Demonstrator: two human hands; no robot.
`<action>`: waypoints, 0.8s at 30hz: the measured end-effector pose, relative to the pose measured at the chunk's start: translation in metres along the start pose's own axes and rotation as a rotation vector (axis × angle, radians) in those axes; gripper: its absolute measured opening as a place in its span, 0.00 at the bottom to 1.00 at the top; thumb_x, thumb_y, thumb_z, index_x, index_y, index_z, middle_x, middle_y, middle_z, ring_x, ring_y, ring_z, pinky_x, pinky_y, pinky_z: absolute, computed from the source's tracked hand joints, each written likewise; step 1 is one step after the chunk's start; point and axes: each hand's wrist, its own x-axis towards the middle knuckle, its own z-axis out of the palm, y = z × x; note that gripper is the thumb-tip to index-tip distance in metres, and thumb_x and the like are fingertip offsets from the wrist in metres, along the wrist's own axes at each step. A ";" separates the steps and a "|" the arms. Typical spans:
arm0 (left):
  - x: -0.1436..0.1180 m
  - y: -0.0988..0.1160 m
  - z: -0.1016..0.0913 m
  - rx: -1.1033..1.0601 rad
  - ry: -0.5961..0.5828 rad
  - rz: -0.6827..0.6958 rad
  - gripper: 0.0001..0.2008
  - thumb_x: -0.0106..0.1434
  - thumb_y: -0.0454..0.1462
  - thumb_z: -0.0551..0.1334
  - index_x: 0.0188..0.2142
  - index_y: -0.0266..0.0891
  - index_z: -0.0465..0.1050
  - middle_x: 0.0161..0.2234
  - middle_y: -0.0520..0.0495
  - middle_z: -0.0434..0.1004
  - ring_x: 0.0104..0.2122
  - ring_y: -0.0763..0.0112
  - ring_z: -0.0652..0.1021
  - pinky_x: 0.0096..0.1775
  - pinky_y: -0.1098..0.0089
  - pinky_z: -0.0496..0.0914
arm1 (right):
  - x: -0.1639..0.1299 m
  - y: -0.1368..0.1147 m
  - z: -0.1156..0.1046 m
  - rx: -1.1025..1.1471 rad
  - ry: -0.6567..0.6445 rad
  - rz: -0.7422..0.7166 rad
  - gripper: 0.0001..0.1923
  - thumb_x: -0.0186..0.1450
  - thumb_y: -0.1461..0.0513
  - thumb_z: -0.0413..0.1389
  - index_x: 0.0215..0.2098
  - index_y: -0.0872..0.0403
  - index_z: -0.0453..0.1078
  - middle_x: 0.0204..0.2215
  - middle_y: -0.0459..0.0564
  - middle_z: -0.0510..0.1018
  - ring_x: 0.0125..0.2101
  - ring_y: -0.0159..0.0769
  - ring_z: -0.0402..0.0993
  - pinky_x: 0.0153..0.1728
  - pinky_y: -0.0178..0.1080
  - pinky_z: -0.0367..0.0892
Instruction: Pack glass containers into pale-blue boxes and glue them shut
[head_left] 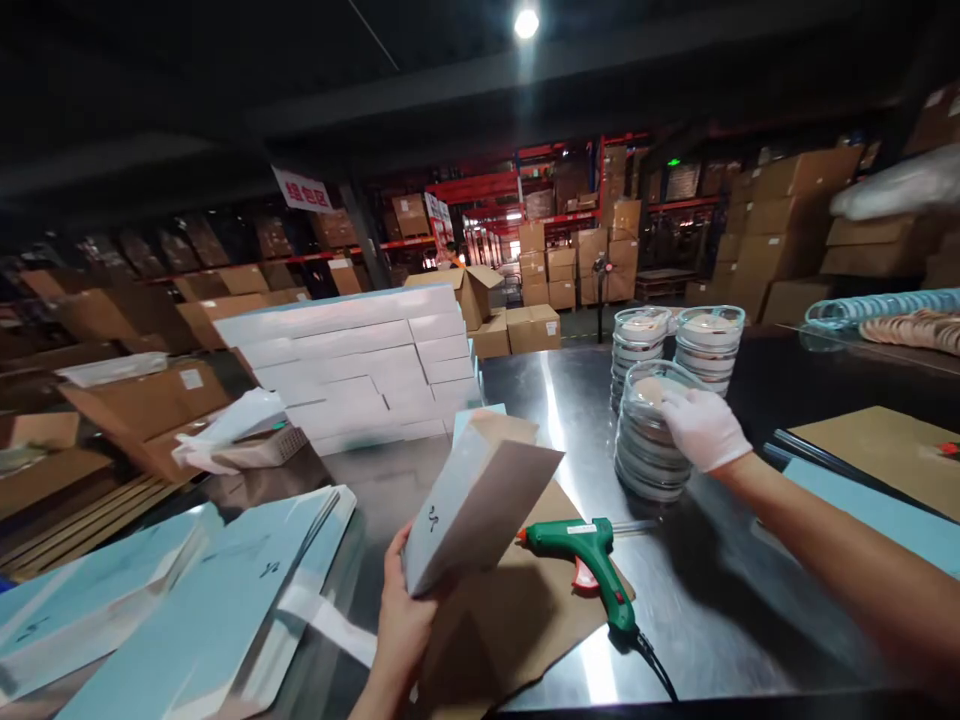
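My bare left hand (405, 610) is wrapped around the lower end of a pale blue and white cardboard box (480, 500), tilted, its upper end showing brown inside. On my right hand (705, 425) is a white glove. Its fingers pinch the rim of the top glass dish (637, 385) on a stack of glass dishes (651, 455); a beige piece shows inside that dish. Two more stacks of glass dishes (637, 345) stand just behind. Below the box, a green glue gun (577, 540) with a red trigger rests on a brown cardboard sheet (495, 640).
White boxes (352, 370) form a wall at the back left. Flat light blue cartons (217, 600) lie at the left. Glass lids (892, 305) and beige rings (911, 330) line the right, near blue and brown sheets (877, 500). The glue gun's cord (656, 665) runs toward the front edge.
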 end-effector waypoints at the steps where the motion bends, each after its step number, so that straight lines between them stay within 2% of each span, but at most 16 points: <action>1: -0.002 -0.001 0.004 0.012 0.011 0.012 0.46 0.50 0.49 0.76 0.67 0.44 0.65 0.60 0.39 0.76 0.56 0.45 0.79 0.60 0.50 0.72 | 0.002 0.001 -0.002 -0.014 0.008 0.006 0.16 0.74 0.60 0.52 0.39 0.56 0.82 0.34 0.60 0.83 0.34 0.47 0.70 0.36 0.44 0.58; 5: -0.012 -0.003 0.017 0.031 0.073 0.061 0.45 0.52 0.52 0.74 0.67 0.45 0.65 0.59 0.40 0.78 0.53 0.46 0.81 0.57 0.51 0.74 | 0.019 0.002 -0.017 0.001 0.134 0.125 0.20 0.73 0.63 0.47 0.34 0.58 0.80 0.31 0.61 0.81 0.31 0.47 0.67 0.32 0.44 0.53; 8: -0.015 -0.001 0.021 0.056 0.112 0.074 0.44 0.54 0.53 0.73 0.67 0.45 0.66 0.58 0.39 0.79 0.52 0.47 0.82 0.57 0.51 0.74 | 0.028 -0.009 -0.039 0.119 0.182 0.105 0.18 0.72 0.59 0.50 0.32 0.56 0.80 0.28 0.59 0.80 0.32 0.47 0.68 0.32 0.44 0.57; 10: -0.012 0.000 0.019 0.046 0.120 0.087 0.44 0.53 0.52 0.75 0.66 0.44 0.67 0.60 0.38 0.77 0.54 0.46 0.81 0.58 0.51 0.74 | 0.028 -0.022 -0.059 0.221 0.175 0.023 0.19 0.73 0.56 0.51 0.33 0.54 0.80 0.28 0.57 0.81 0.34 0.48 0.72 0.35 0.45 0.65; 13: -0.008 -0.006 0.016 -0.024 0.109 0.096 0.45 0.51 0.49 0.78 0.65 0.44 0.66 0.62 0.37 0.76 0.57 0.46 0.79 0.61 0.51 0.72 | 0.026 -0.049 -0.095 0.555 0.122 -0.200 0.20 0.76 0.51 0.51 0.38 0.48 0.82 0.30 0.53 0.81 0.33 0.46 0.76 0.35 0.46 0.72; 16: -0.012 -0.019 0.017 -0.144 0.042 0.112 0.49 0.45 0.48 0.82 0.64 0.45 0.66 0.61 0.37 0.77 0.56 0.47 0.81 0.60 0.52 0.74 | 0.031 -0.087 -0.124 0.843 -0.031 -0.484 0.16 0.76 0.52 0.54 0.40 0.45 0.84 0.30 0.50 0.80 0.30 0.42 0.75 0.28 0.43 0.71; 18: -0.021 -0.031 0.020 -0.188 -0.040 0.108 0.51 0.42 0.47 0.84 0.63 0.44 0.68 0.61 0.36 0.76 0.56 0.46 0.81 0.61 0.50 0.74 | 0.036 -0.118 -0.134 0.854 -0.073 -0.618 0.15 0.76 0.55 0.56 0.36 0.46 0.83 0.29 0.48 0.80 0.30 0.40 0.75 0.29 0.41 0.70; 19: -0.026 -0.037 0.021 -0.187 -0.080 0.095 0.51 0.41 0.46 0.84 0.63 0.44 0.69 0.61 0.36 0.76 0.57 0.44 0.80 0.62 0.48 0.73 | 0.038 -0.133 -0.136 0.836 -0.036 -0.633 0.15 0.76 0.57 0.56 0.34 0.47 0.81 0.28 0.48 0.79 0.30 0.40 0.75 0.30 0.41 0.69; 21: -0.036 -0.049 0.023 -0.149 -0.162 0.068 0.50 0.39 0.44 0.85 0.62 0.43 0.71 0.62 0.34 0.75 0.60 0.40 0.79 0.64 0.45 0.72 | 0.036 -0.156 -0.133 0.827 0.093 -0.573 0.15 0.75 0.61 0.55 0.33 0.48 0.79 0.28 0.49 0.81 0.31 0.41 0.75 0.34 0.43 0.70; 24: -0.047 -0.065 0.019 -0.050 -0.252 0.059 0.48 0.39 0.40 0.84 0.62 0.41 0.74 0.63 0.31 0.75 0.63 0.36 0.76 0.65 0.42 0.71 | 0.012 -0.170 -0.113 0.978 0.200 -0.366 0.09 0.77 0.59 0.56 0.45 0.46 0.80 0.39 0.52 0.85 0.40 0.45 0.80 0.41 0.46 0.76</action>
